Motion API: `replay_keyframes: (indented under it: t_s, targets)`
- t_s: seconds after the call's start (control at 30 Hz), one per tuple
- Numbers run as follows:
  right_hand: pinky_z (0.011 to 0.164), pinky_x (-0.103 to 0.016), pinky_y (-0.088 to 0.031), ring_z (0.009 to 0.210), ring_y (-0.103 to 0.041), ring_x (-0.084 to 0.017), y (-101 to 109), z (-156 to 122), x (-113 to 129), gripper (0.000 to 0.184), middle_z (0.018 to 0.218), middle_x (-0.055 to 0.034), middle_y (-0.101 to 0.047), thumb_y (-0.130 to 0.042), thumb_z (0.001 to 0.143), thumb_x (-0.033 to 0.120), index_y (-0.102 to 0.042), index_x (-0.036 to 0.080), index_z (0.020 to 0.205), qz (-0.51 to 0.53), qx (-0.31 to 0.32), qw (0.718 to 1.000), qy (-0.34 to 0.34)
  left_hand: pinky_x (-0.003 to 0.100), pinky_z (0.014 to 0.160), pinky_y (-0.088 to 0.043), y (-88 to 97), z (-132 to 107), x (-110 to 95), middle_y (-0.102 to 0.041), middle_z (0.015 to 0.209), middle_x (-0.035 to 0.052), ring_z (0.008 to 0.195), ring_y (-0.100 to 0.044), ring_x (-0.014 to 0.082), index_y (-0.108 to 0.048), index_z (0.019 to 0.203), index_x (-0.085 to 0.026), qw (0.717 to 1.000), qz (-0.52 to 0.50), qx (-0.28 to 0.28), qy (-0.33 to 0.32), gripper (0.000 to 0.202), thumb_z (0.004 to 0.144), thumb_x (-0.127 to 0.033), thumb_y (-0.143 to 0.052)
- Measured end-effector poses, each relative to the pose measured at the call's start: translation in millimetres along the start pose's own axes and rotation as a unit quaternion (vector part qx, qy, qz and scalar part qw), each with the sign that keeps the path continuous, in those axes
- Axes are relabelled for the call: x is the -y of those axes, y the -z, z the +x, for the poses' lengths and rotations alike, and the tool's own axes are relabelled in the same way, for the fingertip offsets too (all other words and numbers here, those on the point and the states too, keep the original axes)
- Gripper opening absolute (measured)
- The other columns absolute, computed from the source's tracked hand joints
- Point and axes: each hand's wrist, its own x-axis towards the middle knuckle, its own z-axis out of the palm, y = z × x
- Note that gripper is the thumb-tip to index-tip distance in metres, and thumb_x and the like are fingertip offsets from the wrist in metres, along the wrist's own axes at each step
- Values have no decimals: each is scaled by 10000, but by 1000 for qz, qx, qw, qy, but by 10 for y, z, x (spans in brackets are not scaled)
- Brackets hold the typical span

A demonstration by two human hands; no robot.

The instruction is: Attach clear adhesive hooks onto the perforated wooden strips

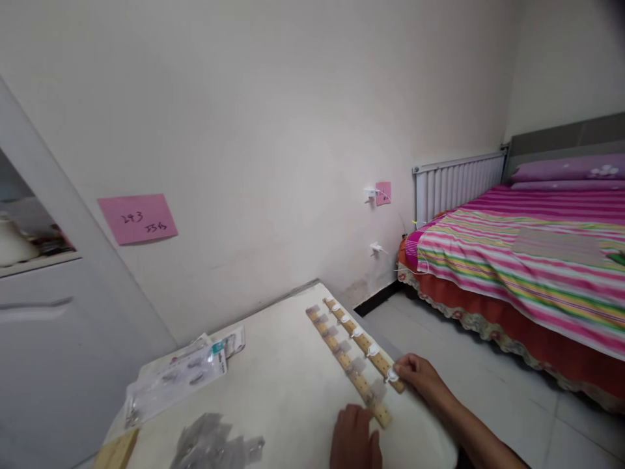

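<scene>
Two wooden strips lie side by side on a white table [283,384]. The far strip [364,344] carries several white hooks; the near strip [349,366] carries several clear ones. My right hand [422,378] rests at the near end of the far strip, fingers pinched on a white hook [392,376] there. My left hand [355,440] lies near the table's front edge, just left of the near strip's end, fingers together and curled down; what is under them is hidden.
Clear plastic packets [180,374] lie at the table's left, more packets [215,446] and a wooden block [116,451] at the front left. A pink note [137,218] hangs on the wall. A bed with a striped cover [527,260] and a radiator [459,185] stand at right.
</scene>
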Motion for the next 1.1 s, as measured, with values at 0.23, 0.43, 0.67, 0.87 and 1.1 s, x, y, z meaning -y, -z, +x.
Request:
replay_keyframes:
  t_s: [0.23, 0.43, 0.67, 0.87, 1.1]
  targets:
    - [432, -212, -265, 421, -340, -72, 3, 76, -27, 308, 467, 76, -431, -586, 602, 496, -496, 202, 632, 50, 54, 997, -31, 373, 819, -362, -106, 665, -305, -576, 956, 61, 918, -485, 233, -613, 887, -208, 997, -1, 57, 54, 181, 773, -158, -482]
    - [485, -215, -313, 485, -403, -88, -10, 131, -57, 252, 501, 63, -468, -573, 579, 434, -465, 206, 586, 30, 45, 998, -22, 360, 834, -331, -260, 813, -327, -568, 948, 59, 919, -464, 227, -615, 872, -191, 996, 14, 70, 49, 154, 788, -184, -486]
    - [528, -222, -349, 545, -463, -111, -7, 146, -34, 171, 540, 45, -516, -548, 590, 368, -505, 202, 592, 4, 37, 999, -17, 349, 789, -321, -314, 872, -331, -594, 909, 61, 881, -485, 222, -626, 813, -180, 991, 52, 103, 63, 185, 791, -139, -447]
    - [538, -221, -364, 556, -476, -113, -24, 172, -48, 136, 559, 45, -525, -530, 603, 331, -521, 196, 613, -1, 30, 999, -15, 352, 769, -312, -321, 921, -356, -615, 897, 62, 878, -506, 229, -644, 805, -180, 990, 67, 107, 64, 201, 801, -148, -446]
    - [550, -220, -377, 553, -482, -112, -38, 192, -74, 93, 562, 44, -536, -523, 615, 289, -529, 197, 622, -8, 21, 1000, -17, 345, 775, -318, -329, 907, -366, -614, 889, 58, 862, -511, 218, -645, 803, -184, 993, 61, 88, 51, 211, 821, -155, -437]
